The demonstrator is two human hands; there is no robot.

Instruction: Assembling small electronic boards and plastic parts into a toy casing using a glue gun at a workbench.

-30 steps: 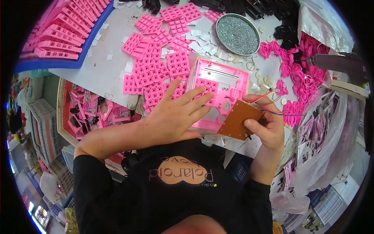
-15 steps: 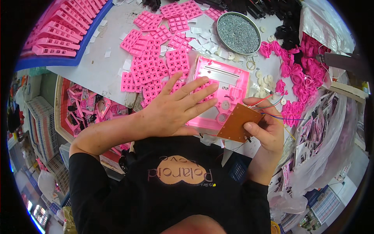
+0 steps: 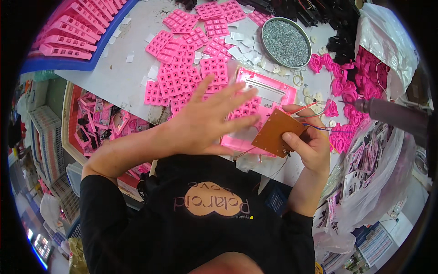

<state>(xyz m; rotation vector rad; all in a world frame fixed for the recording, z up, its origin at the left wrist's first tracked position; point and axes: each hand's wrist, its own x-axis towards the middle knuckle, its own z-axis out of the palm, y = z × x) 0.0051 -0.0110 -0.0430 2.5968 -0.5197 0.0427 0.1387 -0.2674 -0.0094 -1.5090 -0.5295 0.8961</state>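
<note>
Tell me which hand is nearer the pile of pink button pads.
Left. The left hand is at the near edge of the button pads; the right hand is farther right, beside the pink case, holding the brown board.

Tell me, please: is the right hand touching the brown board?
Touching. The head view shows the right hand gripping the brown board, its thumb lying over the board's face toward the right side.

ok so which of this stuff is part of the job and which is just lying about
Apparently in the job:
brown board, in the right hand
pink casing, under the left hand

Apparently just lying about:
loose pink keypad pieces
white paper slips
small metal pieces
blue tray
</note>
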